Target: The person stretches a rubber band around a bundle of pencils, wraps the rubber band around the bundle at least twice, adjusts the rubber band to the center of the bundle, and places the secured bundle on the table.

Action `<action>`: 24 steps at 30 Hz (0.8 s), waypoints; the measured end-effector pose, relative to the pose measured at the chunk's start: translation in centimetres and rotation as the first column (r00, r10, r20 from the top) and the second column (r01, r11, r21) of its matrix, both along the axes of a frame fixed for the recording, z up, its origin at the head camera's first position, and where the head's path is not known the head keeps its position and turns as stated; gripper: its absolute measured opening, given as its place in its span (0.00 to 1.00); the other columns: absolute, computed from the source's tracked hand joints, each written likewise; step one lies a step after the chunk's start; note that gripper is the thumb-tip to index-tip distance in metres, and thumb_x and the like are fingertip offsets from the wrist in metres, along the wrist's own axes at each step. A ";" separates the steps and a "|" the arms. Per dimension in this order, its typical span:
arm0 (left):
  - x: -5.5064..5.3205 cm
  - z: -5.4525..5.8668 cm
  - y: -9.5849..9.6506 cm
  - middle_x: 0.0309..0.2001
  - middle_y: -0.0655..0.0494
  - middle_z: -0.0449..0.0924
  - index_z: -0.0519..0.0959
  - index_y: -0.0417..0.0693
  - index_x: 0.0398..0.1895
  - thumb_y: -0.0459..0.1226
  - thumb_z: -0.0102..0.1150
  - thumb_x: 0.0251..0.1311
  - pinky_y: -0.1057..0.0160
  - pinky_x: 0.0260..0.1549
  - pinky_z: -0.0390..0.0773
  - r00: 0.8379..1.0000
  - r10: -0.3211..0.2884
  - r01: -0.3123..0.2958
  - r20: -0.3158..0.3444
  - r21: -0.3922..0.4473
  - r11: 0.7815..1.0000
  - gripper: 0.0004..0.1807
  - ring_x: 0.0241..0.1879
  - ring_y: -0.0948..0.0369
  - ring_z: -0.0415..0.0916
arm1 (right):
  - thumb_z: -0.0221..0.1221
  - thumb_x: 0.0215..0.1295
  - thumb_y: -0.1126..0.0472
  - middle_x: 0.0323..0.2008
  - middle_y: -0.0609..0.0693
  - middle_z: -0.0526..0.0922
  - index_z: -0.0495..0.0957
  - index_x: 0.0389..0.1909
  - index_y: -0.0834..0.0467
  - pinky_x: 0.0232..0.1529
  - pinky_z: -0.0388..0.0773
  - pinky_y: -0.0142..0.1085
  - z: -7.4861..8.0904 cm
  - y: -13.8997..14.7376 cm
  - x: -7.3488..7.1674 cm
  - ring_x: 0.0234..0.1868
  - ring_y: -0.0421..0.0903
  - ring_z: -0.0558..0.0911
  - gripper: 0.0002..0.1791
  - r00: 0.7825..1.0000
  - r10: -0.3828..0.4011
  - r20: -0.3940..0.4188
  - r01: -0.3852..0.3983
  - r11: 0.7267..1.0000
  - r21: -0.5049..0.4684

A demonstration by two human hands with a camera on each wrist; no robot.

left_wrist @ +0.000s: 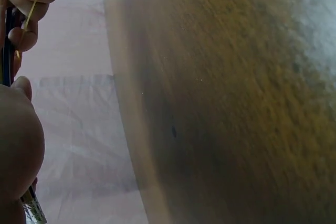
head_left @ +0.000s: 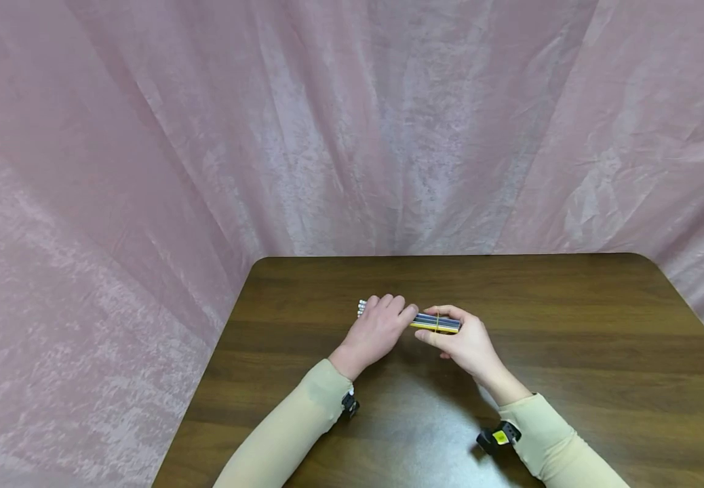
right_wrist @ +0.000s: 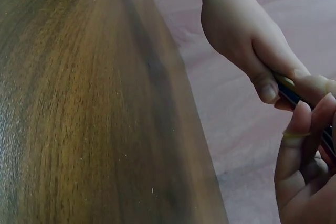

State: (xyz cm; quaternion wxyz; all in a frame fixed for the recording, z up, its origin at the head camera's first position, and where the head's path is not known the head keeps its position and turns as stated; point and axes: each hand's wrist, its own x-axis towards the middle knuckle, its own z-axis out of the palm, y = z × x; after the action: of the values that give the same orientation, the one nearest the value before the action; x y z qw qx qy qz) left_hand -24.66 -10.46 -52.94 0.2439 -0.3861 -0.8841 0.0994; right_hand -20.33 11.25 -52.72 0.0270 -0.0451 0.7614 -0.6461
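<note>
Head view showed two bare hands on one bundle of pencils (head_left: 450,324), held above a brown wood-grain counter (head_left: 572,339). The left hand (head_left: 376,329) covered the middle and left stretch of the bundle, its fingers curled round it, with several white pencil ends (head_left: 361,309) jutting out past it on the left. The right hand (head_left: 463,339) gripped the opposite end between thumb and fingers, one on each long side, so that dark blue and yellow pencils showed in the gap. A thin yellow rubber band (head_left: 437,322) crossed the bundle there. Left wrist view caught the band drawn in a line across the right hand's fingers, and right wrist view showed it lying over one fingertip; how many turns it made could not be told. Both forearms wore pale sleeves (head_left: 285,434), each with a small black device at the wrist, the right one (head_left: 500,436) bearing a yellow patch. Pink crushed-velvet curtain (head_left: 327,135) hung behind the counter and to its sides.
</note>
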 end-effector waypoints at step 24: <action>0.1 -0.1 -0.5 0.39 0.58 0.78 0.76 0.51 0.53 0.36 0.65 0.74 0.60 0.33 0.69 0.984 0.083 -0.101 0.160 0.113 0.988 0.10 0.37 0.58 0.75 | 0.70 0.70 0.66 0.39 0.55 0.88 0.68 0.61 0.67 0.29 0.80 0.32 -1.1 -0.5 -0.2 0.27 0.42 0.81 0.26 0.998 -0.017 0.057 0.026 0.984 -0.176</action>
State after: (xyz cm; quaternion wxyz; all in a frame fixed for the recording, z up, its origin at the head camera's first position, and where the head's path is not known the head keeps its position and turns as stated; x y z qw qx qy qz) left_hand -24.53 -10.96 -53.02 0.1925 -0.3359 -0.9216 0.0269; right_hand -20.53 10.76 -53.80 0.0369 -0.0213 0.7007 -0.7122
